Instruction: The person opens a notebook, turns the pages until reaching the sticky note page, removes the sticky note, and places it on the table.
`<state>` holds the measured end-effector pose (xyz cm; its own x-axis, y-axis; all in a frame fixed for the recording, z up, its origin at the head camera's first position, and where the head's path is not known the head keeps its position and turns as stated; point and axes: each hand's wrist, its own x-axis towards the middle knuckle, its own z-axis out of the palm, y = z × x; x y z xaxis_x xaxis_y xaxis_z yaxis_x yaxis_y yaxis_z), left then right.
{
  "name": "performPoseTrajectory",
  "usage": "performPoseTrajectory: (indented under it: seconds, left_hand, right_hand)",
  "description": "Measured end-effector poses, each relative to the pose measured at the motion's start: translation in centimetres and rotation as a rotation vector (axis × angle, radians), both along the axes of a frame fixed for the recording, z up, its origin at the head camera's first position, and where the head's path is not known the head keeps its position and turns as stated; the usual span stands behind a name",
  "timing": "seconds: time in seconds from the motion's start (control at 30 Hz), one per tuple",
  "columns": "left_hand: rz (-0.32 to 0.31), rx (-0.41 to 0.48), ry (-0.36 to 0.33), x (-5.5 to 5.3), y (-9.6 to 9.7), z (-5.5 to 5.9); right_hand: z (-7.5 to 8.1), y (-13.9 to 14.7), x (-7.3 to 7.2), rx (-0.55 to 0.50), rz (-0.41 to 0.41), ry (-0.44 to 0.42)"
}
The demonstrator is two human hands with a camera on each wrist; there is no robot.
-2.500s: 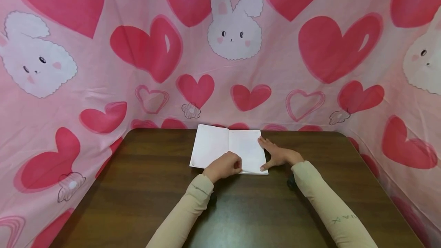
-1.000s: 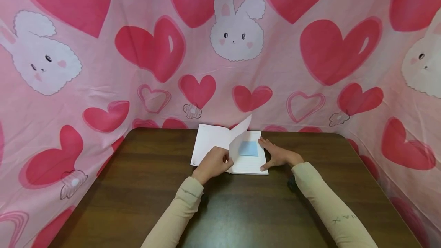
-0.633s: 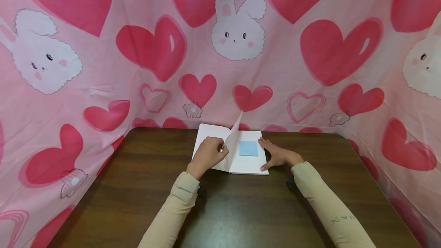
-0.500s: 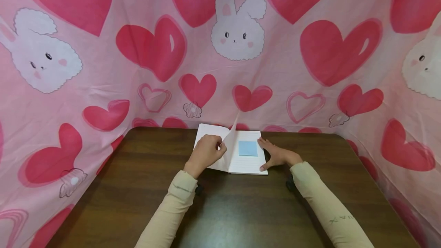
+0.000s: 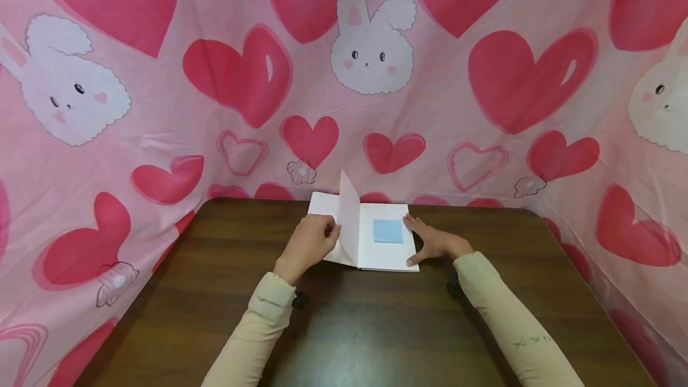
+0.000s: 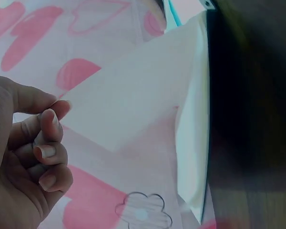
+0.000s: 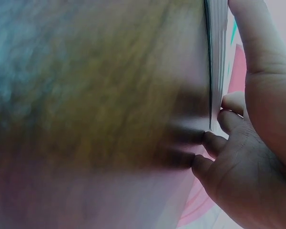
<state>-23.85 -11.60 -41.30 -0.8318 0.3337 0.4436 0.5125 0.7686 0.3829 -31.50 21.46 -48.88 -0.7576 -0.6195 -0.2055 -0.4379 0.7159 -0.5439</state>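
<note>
An open notebook [image 5: 371,258] lies toward the back of the table, with a light blue sticky note [image 5: 388,232] on its lined right page. One page [image 5: 348,214] stands nearly upright between the two sides. My left hand [image 5: 309,240] pinches that page's edge between thumb and forefinger; in the left wrist view the page [image 6: 128,90] stretches from the fingertips to the spine, and the other fingers are curled. My right hand [image 5: 438,243] rests at the notebook's right edge, thumb and fingers spread apart. Up close, the right wrist view shows the right hand [image 7: 243,143] against the stacked page edges.
The dark brown wooden table [image 5: 344,327] has a glossy surface. A pink cloth [image 5: 441,94] with red hearts and white rabbits hangs behind it and along both sides. Dark wrist devices sit under both sleeves.
The left hand has lifted the page from the right side and carried it leftward, uncovering the blue sticky note. The right hand has stayed in place at the notebook's edge.
</note>
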Motion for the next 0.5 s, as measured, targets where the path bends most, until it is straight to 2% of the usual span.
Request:
performPoseTrajectory:
  seconds: [0.13,0.37,0.5]
  left_hand:
    - [0.026,-0.007,-0.005,0.3,-1.0,-0.1]
    - [0.072,-0.041,0.039,0.4,-2.4,-1.1]
    - [0.126,-0.064,0.012,0.6,-3.2,-1.7]
  right_hand:
    - [-0.1,0.0,0.0,-0.004,-0.003,0.003]
    - [0.0,0.1,0.0,-0.018,0.013,0.002]
    - [-0.1,0.1,-0.1,-0.021,0.015,0.005]
